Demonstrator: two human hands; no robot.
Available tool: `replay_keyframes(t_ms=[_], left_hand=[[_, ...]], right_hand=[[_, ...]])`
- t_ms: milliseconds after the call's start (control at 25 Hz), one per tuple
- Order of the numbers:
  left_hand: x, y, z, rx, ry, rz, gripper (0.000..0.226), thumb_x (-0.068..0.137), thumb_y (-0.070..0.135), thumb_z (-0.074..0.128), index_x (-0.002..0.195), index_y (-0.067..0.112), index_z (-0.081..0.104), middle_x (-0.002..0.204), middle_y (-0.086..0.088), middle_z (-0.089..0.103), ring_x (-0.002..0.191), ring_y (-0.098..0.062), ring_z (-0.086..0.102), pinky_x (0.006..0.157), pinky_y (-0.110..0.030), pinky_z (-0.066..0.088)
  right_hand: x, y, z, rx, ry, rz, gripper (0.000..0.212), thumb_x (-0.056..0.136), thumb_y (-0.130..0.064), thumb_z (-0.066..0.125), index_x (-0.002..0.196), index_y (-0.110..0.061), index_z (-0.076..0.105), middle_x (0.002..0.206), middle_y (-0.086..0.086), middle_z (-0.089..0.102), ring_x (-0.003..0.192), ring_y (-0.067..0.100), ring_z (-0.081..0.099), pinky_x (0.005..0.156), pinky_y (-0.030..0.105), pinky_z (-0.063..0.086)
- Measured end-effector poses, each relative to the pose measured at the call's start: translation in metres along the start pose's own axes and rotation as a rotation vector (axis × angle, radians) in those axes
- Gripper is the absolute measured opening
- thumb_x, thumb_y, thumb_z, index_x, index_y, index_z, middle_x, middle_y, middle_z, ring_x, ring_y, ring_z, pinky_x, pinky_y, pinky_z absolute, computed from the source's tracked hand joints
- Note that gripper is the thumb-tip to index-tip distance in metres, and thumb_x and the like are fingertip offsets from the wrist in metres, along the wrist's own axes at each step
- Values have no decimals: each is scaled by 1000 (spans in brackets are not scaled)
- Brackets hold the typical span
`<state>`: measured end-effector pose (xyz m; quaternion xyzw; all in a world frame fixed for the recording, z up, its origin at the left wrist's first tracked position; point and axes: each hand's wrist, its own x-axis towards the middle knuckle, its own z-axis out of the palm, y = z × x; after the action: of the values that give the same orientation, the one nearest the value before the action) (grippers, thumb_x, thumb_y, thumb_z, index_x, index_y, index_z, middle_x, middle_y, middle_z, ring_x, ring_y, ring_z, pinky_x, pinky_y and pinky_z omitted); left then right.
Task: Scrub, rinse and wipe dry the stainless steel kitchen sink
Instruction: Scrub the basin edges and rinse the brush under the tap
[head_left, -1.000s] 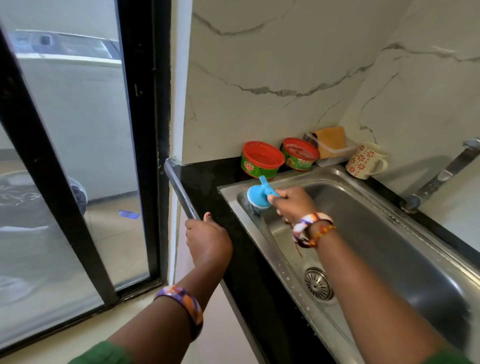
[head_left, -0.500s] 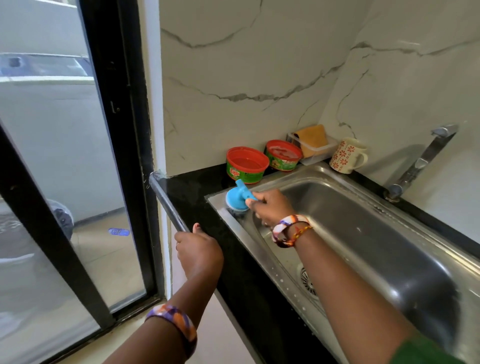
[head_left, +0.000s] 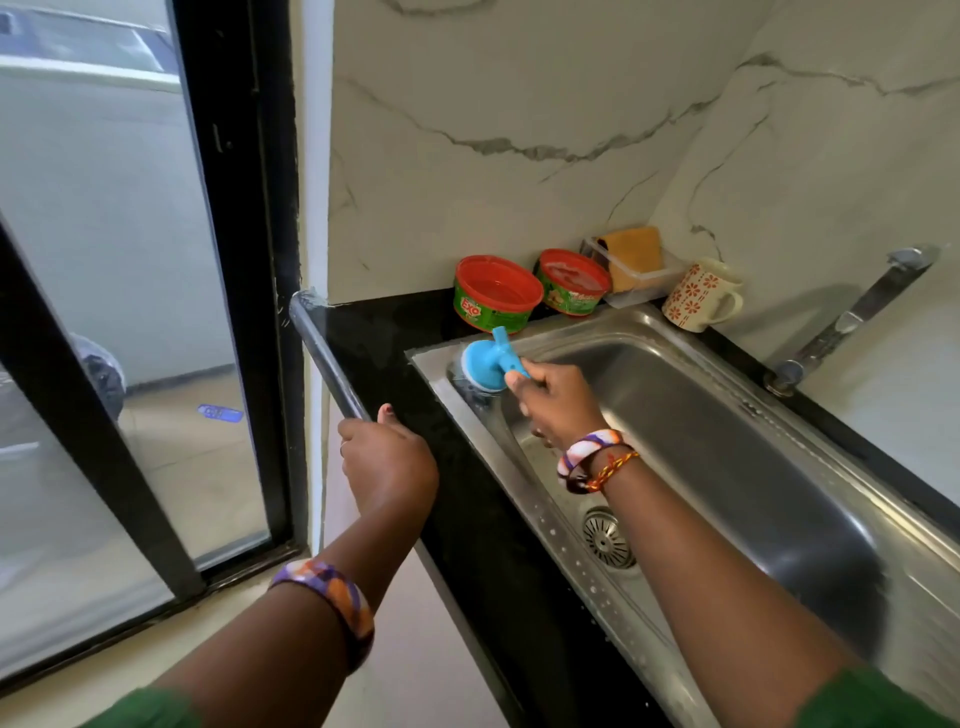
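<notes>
- Marble-veined wall (head_left: 519, 104) backs a black worktop (head_left: 395, 332) that carries the stainless steel sink (head_left: 727, 457), with a glass door (head_left: 104, 260) to the left.
- The right hand (head_left: 558, 402) grips the handle of a blue scrub brush (head_left: 488, 364), whose head presses on the sink's far left corner, at the rim.
- Compared with a second ago, the brush sits in the same corner; its handle now tilts a little more upright.
- The left hand (head_left: 387, 460) still curls around the metal rail (head_left: 324, 353) along the worktop's edge.
- Two red-rimmed green tubs (head_left: 496, 293) stand behind the sink, with a clear box holding an orange sponge (head_left: 631, 254) and a patterned mug (head_left: 701, 296) beside them.
- The tap (head_left: 852, 317) rises at the right, unchanged.
- Water droplets dot the sink's near rim by the drain (head_left: 608, 538).
</notes>
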<state>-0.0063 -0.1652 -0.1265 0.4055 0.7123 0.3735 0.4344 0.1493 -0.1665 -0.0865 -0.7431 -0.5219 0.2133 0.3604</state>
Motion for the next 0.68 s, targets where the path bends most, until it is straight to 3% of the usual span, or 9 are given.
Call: replay_keyframes(t_ms=[80,160,200,280,320,440,600,680], left_hand=[[-1,2,0,1,11,6,35,100,31,36,120,3,41,108,-14,56,88,-22,56,67,-30,44],[-2,3,0,9,16,11,36,100,31,35,121,3,40,105,-13,55,86,-21,54,68,-30,44],[-3,3,0,8,16,9,36,100,31,34,121,2,40,105,-12,55,87,-22,54,68,-31,44],[-2,2,0,4,14,-1,36,100,31,35,122,3,40,108,-14,56,91,-24,57,71,-32,47],[-2,2,0,8,14,0,36,100,31,35,122,3,41,109,-15,57,92,-24,58,72,-33,47],[-1,3,0,24,24,10,37,100,32,34,121,2,41,112,-16,57,98,-27,58,73,-34,46],[0,3,0,37,30,-5,38,100,33,34,121,2,41,116,-18,57,103,-30,57,77,-36,46],[-1,2,0,36,28,1,38,100,33,33,122,3,41,117,-18,57,104,-31,57,77,-35,45]], right_hand=[[8,-14,7,-108,7,-25,29,94,-19,53,116,-4,65,71,-4,63,63,2,61,58,18,44],[8,-23,8,-167,60,9,31,94,-19,52,116,-1,63,89,11,69,84,21,66,69,26,45],[1,-24,5,-113,28,20,30,94,-18,52,116,-2,64,80,9,66,71,17,64,58,23,42],[-18,-19,-14,51,-136,108,25,96,-18,50,115,-12,65,57,0,46,36,1,41,35,15,29],[-29,-15,-26,138,-223,182,22,96,-20,49,113,-20,64,55,-1,39,30,-1,31,32,11,21],[-41,-21,-39,171,-352,229,16,97,-23,49,103,-28,62,53,-1,37,28,0,26,33,8,17],[10,-57,8,-71,-222,-1,25,95,-18,51,103,-1,67,52,-4,40,39,3,37,44,19,26],[13,-63,4,-124,-278,-32,28,95,-17,51,103,6,66,53,-3,40,40,4,39,43,17,28]])
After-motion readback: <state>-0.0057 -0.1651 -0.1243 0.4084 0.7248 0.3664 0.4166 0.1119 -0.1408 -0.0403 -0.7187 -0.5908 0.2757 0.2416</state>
